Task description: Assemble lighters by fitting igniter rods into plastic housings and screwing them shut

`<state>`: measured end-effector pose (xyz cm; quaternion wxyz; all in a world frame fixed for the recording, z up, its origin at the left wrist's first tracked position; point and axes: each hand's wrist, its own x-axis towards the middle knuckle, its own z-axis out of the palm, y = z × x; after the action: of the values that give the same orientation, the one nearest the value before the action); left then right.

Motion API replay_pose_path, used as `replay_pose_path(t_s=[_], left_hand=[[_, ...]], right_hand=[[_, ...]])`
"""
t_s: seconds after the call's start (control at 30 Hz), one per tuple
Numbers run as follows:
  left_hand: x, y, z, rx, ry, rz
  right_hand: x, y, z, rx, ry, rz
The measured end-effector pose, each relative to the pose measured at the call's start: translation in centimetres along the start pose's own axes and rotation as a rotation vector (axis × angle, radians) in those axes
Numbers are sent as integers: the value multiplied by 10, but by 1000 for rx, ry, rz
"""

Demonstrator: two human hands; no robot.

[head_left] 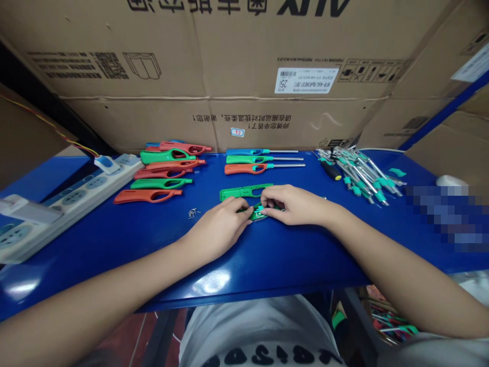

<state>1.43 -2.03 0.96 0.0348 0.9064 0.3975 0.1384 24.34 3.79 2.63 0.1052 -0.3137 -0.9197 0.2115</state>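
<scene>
My left hand is closed, thumb and fingers pinching the near end of a green lighter casing half just above the table. From the right, my right hand pinches a small teal part that sits in the casing; the fingers hide much of both. Right behind them lies another green casing half, its hollow side showing. Three assembled gas lighters, blue, green and orange, lie farther back with their metal tubes pointing right.
Several red, orange and green lighter handles lie at the left. Small metal pins are scattered near my left hand. Metal tubes with teal ends and a screwdriver are heaped at the right. A power strip borders the left; cardboard stands behind.
</scene>
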Motion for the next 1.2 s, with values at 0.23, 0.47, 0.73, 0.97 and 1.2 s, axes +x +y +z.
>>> replay_pose_path(t_s=[0.23,0.47,0.73,0.97,1.2], left_hand=[[2,7,-6,76,-79,-19],[-4,-2,1,-13,6,-6],[-4,-1,3,-34,16,30],[-4,-2,6,45,-5,62],[-4,0,6,51,-8,67]], right_hand=[[-2,-6,0,-141,-42,20],[-3,6,-10,-75,165,-66],[-35,64,-67,-491,465,449],[-68,131,-90,-520,427,1057],[-65,134,-87,-399,459,1164]])
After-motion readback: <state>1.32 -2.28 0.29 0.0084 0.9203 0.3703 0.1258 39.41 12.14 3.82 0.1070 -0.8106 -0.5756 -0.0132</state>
